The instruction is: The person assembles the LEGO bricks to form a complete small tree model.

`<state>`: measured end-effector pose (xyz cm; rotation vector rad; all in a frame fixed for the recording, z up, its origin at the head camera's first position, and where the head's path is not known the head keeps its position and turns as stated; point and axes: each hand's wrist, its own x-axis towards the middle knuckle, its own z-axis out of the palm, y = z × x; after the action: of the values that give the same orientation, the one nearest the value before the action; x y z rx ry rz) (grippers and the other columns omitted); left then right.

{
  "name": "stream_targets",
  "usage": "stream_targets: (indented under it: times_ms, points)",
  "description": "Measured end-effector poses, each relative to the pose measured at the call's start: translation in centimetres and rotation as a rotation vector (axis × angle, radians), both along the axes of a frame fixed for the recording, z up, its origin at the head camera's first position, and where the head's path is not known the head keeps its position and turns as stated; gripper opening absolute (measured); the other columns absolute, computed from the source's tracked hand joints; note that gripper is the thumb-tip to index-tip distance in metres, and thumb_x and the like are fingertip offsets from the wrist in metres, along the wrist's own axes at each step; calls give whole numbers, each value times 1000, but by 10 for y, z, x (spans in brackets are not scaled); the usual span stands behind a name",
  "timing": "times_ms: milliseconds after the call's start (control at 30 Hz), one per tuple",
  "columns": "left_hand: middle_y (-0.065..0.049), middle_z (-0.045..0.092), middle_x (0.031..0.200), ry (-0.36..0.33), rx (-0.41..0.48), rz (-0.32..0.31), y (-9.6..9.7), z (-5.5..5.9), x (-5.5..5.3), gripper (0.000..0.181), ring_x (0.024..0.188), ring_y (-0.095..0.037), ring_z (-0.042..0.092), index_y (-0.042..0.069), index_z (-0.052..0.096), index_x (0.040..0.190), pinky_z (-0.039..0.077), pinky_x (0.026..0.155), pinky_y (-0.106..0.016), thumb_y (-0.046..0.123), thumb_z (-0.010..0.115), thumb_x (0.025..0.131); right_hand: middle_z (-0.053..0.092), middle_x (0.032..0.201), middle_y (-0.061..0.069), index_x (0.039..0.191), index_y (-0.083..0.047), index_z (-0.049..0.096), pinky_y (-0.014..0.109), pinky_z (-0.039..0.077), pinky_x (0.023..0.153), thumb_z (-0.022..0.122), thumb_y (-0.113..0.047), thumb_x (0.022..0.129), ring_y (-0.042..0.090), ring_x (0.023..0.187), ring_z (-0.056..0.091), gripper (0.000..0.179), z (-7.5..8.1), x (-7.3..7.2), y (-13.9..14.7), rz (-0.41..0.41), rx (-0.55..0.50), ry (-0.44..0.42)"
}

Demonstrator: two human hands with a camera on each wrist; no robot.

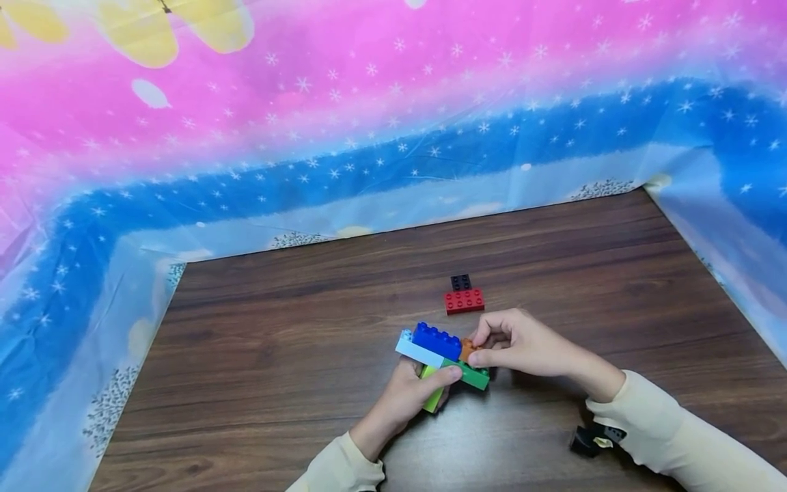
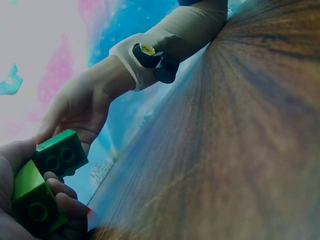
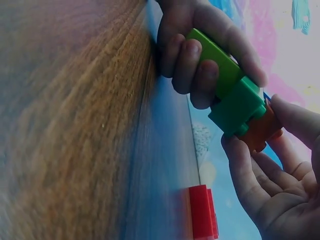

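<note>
My left hand (image 1: 408, 396) grips a joined stack of toy building bricks, its thumb on the green brick (image 1: 473, 376) and its fingers wrapped round the lime green brick (image 3: 215, 62) underneath. A light blue brick (image 1: 419, 351) lies beside the green one, and a dark blue brick (image 1: 436, 342) sits on top. My right hand (image 1: 522, 345) pinches an orange brick (image 3: 261, 129) between thumb and fingers; it touches the green brick's studs, at the end of the dark blue brick. Whether it is fully seated cannot be told.
Beyond the hands, a red brick (image 1: 464, 301) and a small black brick (image 1: 460, 281) lie on the brown wooden table (image 1: 295, 328). A pink and blue patterned cloth (image 1: 369, 137) borders the table's back and sides. A black wrist device (image 1: 587, 441) hangs at the right sleeve.
</note>
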<state>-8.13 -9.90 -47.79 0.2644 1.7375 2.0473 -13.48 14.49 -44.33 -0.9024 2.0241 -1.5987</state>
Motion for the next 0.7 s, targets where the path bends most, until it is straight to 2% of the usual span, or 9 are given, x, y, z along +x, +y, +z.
stream_targets:
  times_ms: [200,500,700]
  points:
    - [1,57,70,1,20,9,0,0,0,7,52,-10,51,9,65,106,45,50,-21,12,69,102,74,94,6,96,-6,69,28,61,70,77,-9,97,14,83,72,8,1,0,0,8,4,6]
    - [2,57,71,-3,14,10,0,-1,1,6,53,-10,50,10,63,104,45,50,-21,12,69,102,73,96,1,95,-10,72,29,60,68,78,-10,96,13,81,71,7,2,2,0,-5,21,76]
    - [2,57,71,-1,4,7,0,-1,1,8,52,-10,50,8,63,106,45,50,-21,11,69,102,75,95,3,96,-7,70,30,62,73,76,-7,97,14,84,73,6,-1,2,-1,9,-3,37]
